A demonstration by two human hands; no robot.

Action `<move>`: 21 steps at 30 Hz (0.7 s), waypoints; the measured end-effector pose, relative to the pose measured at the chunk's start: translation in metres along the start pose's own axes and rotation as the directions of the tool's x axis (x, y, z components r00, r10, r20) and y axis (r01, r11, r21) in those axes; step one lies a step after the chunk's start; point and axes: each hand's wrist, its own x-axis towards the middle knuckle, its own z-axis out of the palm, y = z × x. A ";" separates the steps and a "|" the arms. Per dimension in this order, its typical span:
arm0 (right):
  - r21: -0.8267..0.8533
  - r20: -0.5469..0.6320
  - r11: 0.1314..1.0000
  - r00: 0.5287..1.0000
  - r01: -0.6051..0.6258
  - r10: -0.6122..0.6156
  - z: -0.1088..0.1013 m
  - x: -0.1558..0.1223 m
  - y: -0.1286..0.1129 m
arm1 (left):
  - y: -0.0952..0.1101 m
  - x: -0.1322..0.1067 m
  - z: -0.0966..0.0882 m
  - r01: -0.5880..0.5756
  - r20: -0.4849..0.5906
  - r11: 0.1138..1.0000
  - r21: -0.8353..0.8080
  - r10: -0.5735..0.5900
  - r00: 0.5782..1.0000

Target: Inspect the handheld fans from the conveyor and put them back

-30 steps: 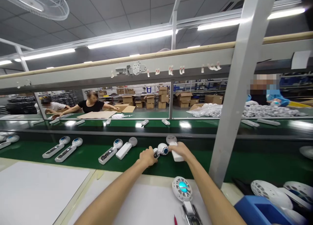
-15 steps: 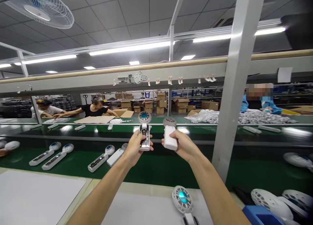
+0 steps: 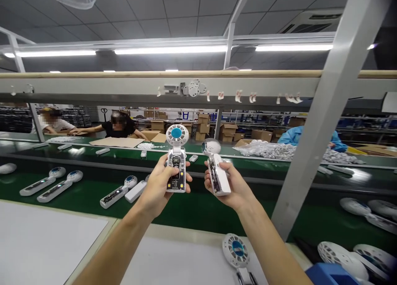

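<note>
My left hand (image 3: 159,181) is closed around a handheld fan (image 3: 177,134), held upright with its blue-centred round head on top and a dark circuit board showing in the open handle. My thumb presses on that board. In my right hand (image 3: 232,179) is a second handheld fan (image 3: 221,175), turned sideways so its white handle edge and part of its inner electronics show. The two fans are apart. Below my right forearm, another handheld fan (image 3: 236,250) lies on the white sheet (image 3: 173,256), its lower end cut off by the frame.
Several handheld fans (image 3: 56,186) lie on the green conveyor belt (image 3: 198,212) to the left. More fans (image 3: 341,256) sit at the right near a blue bin (image 3: 331,274). A slanted grey post (image 3: 322,111) stands right of my arm. Co-workers (image 3: 116,124) sit across the line.
Both fans have come slightly closer to me. The right one has turned from its closed white side to show its inner electronics. The left fan now faces me more squarely. My view has shifted.
</note>
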 end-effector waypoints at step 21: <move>-0.391 0.120 0.891 0.973 0.230 -0.198 0.008 -0.014 0.014 | 0.008 -0.002 -0.004 -0.004 0.049 0.999 -0.049 0.006 0.999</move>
